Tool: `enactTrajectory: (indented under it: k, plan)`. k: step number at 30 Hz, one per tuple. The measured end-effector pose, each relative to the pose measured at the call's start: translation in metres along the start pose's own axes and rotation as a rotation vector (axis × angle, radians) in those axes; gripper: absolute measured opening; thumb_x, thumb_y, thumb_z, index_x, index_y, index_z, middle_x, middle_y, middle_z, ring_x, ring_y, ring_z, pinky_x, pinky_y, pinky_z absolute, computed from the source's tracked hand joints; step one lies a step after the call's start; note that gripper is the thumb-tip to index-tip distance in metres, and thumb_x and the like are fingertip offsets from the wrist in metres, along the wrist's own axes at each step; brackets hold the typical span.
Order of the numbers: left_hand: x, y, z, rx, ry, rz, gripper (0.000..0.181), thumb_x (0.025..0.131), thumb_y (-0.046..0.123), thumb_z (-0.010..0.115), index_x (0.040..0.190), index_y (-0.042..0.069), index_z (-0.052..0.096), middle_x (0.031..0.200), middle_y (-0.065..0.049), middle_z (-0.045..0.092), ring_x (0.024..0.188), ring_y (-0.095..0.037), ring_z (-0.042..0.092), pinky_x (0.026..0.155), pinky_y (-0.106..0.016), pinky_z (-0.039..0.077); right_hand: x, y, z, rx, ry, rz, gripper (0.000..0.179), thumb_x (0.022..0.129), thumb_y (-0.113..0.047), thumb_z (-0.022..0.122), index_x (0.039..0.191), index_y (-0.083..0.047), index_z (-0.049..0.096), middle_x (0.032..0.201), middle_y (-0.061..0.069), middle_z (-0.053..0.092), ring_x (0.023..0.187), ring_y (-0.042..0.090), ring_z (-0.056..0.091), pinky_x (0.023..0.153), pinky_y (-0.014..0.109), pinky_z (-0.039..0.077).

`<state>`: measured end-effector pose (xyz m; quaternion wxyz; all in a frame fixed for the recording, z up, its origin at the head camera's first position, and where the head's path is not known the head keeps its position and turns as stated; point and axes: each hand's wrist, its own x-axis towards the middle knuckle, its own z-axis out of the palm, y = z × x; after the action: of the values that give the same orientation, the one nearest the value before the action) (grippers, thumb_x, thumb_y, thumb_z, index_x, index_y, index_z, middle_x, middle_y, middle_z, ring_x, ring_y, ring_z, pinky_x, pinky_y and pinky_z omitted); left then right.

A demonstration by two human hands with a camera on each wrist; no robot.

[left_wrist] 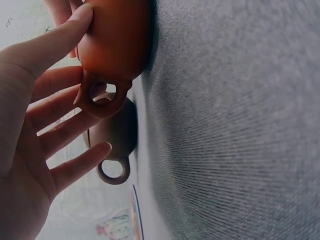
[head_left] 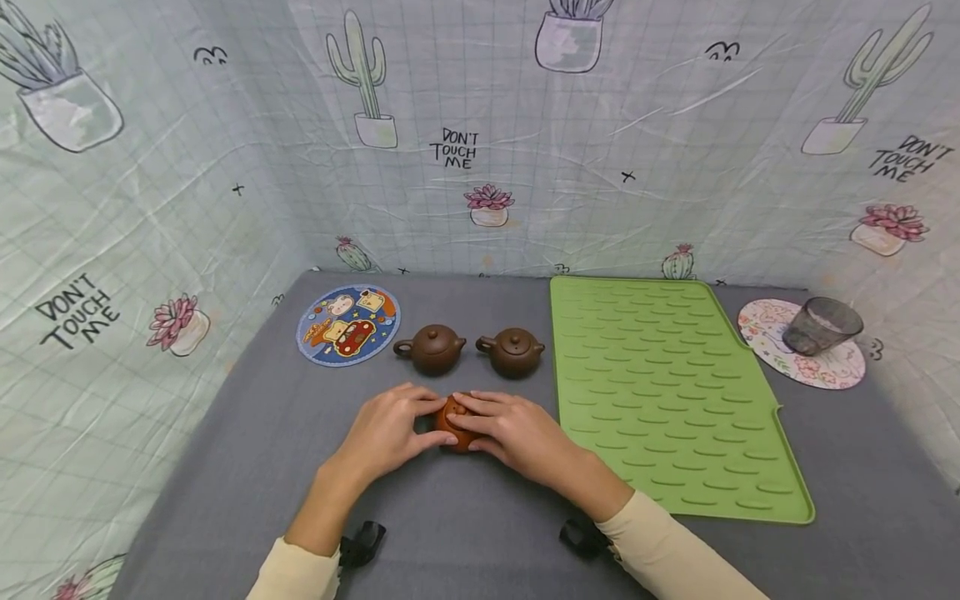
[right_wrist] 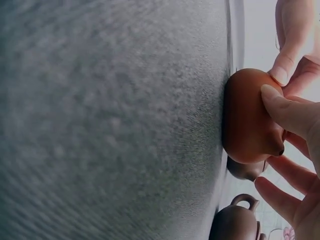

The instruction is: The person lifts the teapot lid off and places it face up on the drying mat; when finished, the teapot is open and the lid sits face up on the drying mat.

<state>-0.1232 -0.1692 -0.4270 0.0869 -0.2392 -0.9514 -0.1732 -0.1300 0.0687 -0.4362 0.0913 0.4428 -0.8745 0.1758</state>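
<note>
Both hands hold a small orange-brown clay teapot (head_left: 461, 440) that stands upright on the grey cloth. My left hand (head_left: 385, 427) grips its handle side, thumb on the upper body; the left wrist view shows the loop handle (left_wrist: 105, 102) beside the spread fingers. From the spout side my right hand (head_left: 522, 429) holds it, with fingers over the lid and the thumb against the body. The short spout (right_wrist: 274, 145) points toward the right palm. Just behind stand two dark brown teapots, the left one (head_left: 435, 350) and the right one (head_left: 514, 353), both lidded, handles to the left.
A blue cartoon-printed round mat (head_left: 348, 325) lies at the back left. To the right stretches a green ridged mat (head_left: 660, 392). Beyond it, a smoky glass cup (head_left: 823, 325) stands tilted-looking on a floral round mat (head_left: 825, 375). Printed curtain (head_left: 420, 200) encloses the table.
</note>
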Motion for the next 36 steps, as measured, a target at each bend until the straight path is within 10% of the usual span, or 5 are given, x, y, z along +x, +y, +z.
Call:
enactTrajectory:
  k: [36]
  plan:
    - [0.004,-0.001,-0.001,-0.046,-0.02,-0.024,0.052,0.075,0.046,0.089,0.115,0.013,0.08,0.113,0.004,0.076,0.103,-0.016,0.071,0.088,-0.041,0.057,0.004,0.001,-0.015,0.081,0.038,-0.025,0.046,0.088,-0.018,0.079,0.134,-0.02,0.07,0.144,0.005,0.064,0.128,0.02,0.066,0.097,0.035,0.059]
